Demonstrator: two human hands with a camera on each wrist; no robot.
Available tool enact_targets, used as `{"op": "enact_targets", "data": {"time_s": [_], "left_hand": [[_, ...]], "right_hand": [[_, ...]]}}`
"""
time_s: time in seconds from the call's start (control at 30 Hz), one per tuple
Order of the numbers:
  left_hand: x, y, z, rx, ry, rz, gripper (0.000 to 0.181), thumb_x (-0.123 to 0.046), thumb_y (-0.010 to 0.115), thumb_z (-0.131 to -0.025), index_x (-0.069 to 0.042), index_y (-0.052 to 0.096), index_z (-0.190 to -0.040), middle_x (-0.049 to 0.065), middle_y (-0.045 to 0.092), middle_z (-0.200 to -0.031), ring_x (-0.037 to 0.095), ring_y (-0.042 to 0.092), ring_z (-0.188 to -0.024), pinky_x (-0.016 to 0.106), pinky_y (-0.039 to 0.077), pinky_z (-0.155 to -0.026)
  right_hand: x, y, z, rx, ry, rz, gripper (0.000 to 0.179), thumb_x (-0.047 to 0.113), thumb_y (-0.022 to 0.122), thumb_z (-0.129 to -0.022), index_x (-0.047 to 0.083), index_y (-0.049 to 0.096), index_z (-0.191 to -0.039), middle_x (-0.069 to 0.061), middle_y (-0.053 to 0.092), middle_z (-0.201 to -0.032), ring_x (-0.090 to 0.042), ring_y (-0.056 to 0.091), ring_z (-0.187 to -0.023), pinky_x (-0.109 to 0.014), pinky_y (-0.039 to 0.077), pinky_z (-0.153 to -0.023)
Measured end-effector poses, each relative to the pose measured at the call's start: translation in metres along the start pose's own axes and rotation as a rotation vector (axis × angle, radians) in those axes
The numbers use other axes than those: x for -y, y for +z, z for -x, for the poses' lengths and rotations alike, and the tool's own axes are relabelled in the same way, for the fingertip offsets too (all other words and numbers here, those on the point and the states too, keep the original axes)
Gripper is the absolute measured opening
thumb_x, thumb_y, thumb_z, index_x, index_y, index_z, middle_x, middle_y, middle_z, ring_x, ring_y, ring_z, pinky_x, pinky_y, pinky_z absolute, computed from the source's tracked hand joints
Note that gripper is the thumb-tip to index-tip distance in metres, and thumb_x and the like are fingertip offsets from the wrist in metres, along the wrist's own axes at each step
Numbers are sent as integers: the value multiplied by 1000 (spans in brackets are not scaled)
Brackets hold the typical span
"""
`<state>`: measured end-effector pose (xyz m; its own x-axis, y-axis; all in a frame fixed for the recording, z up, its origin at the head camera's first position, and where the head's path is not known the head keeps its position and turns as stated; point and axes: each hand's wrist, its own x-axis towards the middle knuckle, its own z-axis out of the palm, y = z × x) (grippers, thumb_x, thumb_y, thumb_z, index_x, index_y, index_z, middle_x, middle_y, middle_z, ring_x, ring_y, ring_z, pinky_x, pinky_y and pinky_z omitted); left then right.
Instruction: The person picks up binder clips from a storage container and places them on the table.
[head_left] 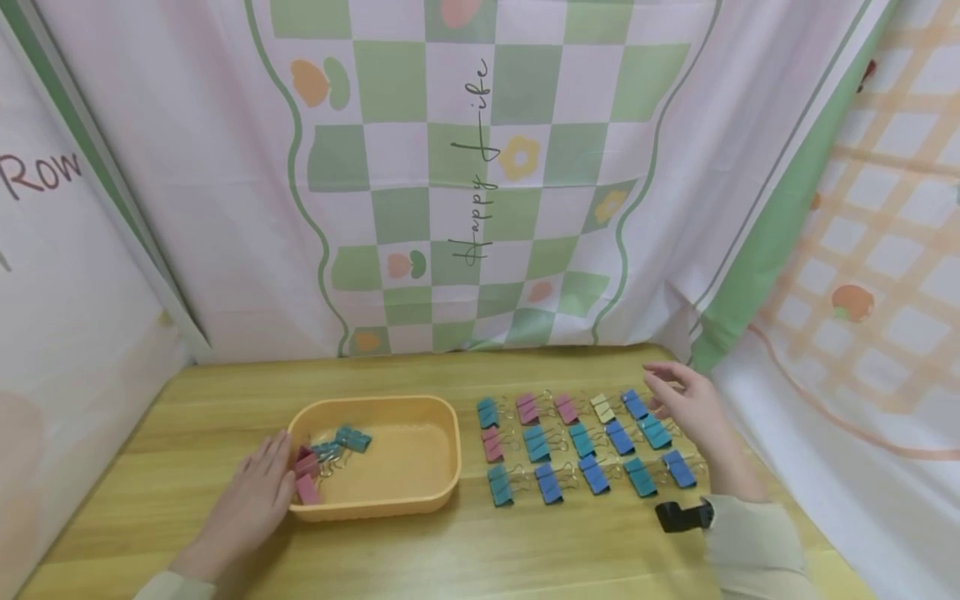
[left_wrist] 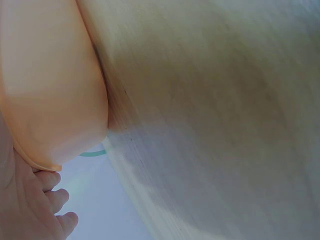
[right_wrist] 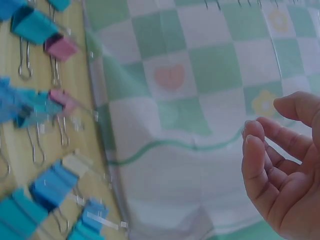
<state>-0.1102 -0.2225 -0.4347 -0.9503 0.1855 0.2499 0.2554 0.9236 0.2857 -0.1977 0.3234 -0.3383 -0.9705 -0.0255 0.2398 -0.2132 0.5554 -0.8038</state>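
Observation:
A yellow-orange plastic tray (head_left: 405, 475) stands on the table with a few teal binder clips (head_left: 352, 438) and pink binder clips (head_left: 308, 489) at its left end. Along the tray's left rim rests my left hand (head_left: 255, 487), fingers extended; the left wrist view shows its fingertips (left_wrist: 59, 199) beside the rim. My right hand (head_left: 686, 408) hovers by the right end of three rows of binder clips, near a blue clip (head_left: 634, 404) and a teal clip (head_left: 656, 432). Its fingers are loosely bent, thumb apart, holding nothing in the right wrist view.
Laid out right of the tray are blue, teal, pink and pale yellow binder clips (head_left: 602, 408), wire handles pointing right. A patterned curtain (head_left: 487, 183) hangs behind the wooden table (head_left: 420, 550). A black device (head_left: 682, 517) sits at my right wrist.

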Motion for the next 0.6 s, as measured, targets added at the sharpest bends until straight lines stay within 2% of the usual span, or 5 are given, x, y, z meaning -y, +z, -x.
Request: {"op": "enact_targets", "data": {"time_s": [0.2,0.47,0.6], "left_hand": [[0,-1,0,26,-10,-1,53,-20,38,-98,12,25,-138,28,22,-144,46,22,-129,60,17,-103],[1,1,0,10,7,-7,52,-19,38,-98,13,26,-138,29,24,-143,46,23,-128,60,18,-102],[2,0,-1,30,-5,1,53,-20,37,-98,12,25,-138,29,22,-144,46,22,-129,60,17,-103]], "right_hand": [[29,31,-6,73,-57,-85,39,13,54,-93,-8,46,-125,-24,52,-104,-16,60,-65,-29,55,-59],[59,71,-12,188,-101,-85,38,16,55,-93,0,48,-127,-18,53,-104,-22,59,-67,-31,53,-57],[73,93,-13,240,-126,-111,36,13,56,-93,2,50,-126,-15,54,-102,-22,57,-64,-29,48,-48]]}}
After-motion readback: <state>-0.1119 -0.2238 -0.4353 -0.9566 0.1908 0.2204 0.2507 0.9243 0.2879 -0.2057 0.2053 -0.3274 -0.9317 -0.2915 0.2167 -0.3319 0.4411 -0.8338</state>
